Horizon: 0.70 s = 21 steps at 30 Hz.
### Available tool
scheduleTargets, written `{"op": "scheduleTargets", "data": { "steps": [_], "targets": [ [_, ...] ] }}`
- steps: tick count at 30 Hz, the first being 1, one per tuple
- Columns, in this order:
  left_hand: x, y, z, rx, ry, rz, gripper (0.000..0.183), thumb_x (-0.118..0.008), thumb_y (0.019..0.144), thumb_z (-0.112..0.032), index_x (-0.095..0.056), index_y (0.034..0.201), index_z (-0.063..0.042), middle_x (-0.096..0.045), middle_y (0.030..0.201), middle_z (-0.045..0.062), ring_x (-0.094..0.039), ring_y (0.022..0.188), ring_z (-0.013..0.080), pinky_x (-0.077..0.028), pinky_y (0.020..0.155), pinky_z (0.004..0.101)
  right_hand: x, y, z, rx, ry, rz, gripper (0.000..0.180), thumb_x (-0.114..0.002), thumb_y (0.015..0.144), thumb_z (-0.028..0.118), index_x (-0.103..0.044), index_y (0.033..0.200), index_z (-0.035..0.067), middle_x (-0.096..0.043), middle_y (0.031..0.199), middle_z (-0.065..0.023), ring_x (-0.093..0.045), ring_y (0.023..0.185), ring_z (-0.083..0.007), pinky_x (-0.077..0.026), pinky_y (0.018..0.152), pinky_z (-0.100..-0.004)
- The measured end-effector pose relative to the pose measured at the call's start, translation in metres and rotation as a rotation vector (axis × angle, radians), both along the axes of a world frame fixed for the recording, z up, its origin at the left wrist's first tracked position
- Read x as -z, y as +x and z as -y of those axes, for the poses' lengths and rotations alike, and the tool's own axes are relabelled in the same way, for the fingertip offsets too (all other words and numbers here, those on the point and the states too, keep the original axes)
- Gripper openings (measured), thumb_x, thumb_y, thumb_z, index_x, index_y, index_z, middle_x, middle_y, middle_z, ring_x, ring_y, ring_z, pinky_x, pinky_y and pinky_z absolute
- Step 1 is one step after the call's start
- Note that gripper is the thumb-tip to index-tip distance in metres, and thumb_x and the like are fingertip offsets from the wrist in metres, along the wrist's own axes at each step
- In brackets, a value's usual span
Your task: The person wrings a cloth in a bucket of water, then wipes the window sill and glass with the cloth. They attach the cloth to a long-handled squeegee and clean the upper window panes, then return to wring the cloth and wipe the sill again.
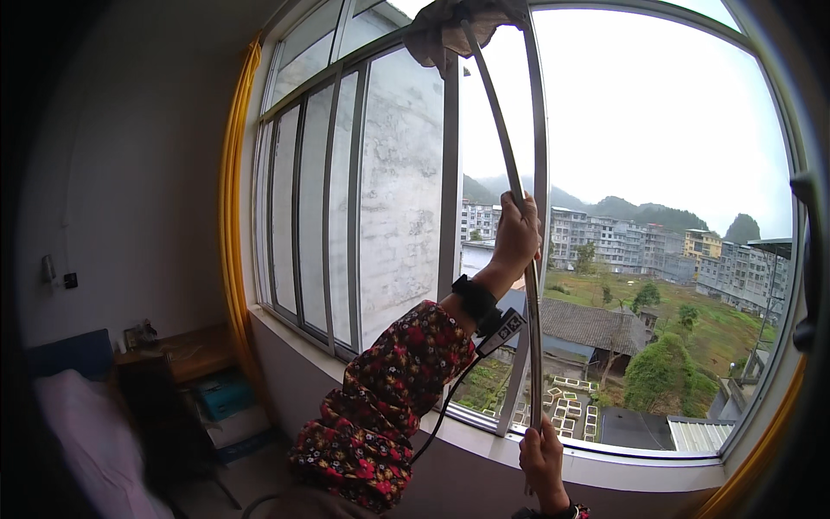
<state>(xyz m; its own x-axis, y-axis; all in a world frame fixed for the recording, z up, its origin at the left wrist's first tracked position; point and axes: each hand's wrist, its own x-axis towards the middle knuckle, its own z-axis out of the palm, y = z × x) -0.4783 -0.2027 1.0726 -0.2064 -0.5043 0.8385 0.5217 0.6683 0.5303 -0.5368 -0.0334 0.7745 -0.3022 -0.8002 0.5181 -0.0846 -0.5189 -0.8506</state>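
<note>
A long metal pole (535, 350) rises in front of the window, leaning a little to the left at its top. My left hand (519, 230) is wrapped around it at mid-height, arm stretched upward. Lower down, near the sill, my right hand (543, 454) grips the same pole close to its bottom end. A crumpled brown-grey cloth (428, 32) hangs about the pole's upper end, by the top rail of the sliding window (450, 194). Whether the cloth touches the rail or the glass, I cannot tell. A black wrist strap (476, 298) with a cabled device (502, 333) sits on my left forearm.
The white window sill (583, 464) runs below my hands. Yellow curtains (237, 175) hang at both sides. At the lower left are a wooden desk (194, 363), a dark chair (146, 402) and a bed with a pink cover (84, 434). Buildings and a garden lie outside.
</note>
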Motion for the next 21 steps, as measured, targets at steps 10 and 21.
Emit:
{"op": "scheduleTargets", "data": {
  "steps": [10, 21],
  "targets": [
    [-0.025, 0.11, 0.113, -0.172, 0.018, 0.008, 0.032, -0.04, 0.102, -0.038, -0.035, 0.102, -0.007, -0.041, 0.063, 0.001, -0.042, 0.041, 0.0084, -0.041, 0.034, 0.0258, -0.03, 0.073, 0.113, -0.133, 0.005, -0.14, 0.039, -0.046, 0.1, 0.016, -0.04, 0.135, 0.001, -0.044, 0.063, 0.0043, -0.041, 0.048, -0.003, -0.033, 0.042, -0.0192],
    [-0.021, 0.155, 0.155, -0.391, 0.127, 0.103, 0.03, -0.041, 0.101, -0.037, -0.038, 0.103, -0.008, -0.044, 0.067, 0.002, -0.042, 0.043, 0.0096, -0.042, 0.037, 0.0274, -0.014, 0.087, 0.19, -0.38, -0.026, -0.062, 0.057, -0.046, 0.098, 0.013, -0.024, 0.149, 0.003, -0.048, 0.064, 0.0032, -0.044, 0.052, -0.0039, -0.038, 0.048, -0.0208]
  ]
}}
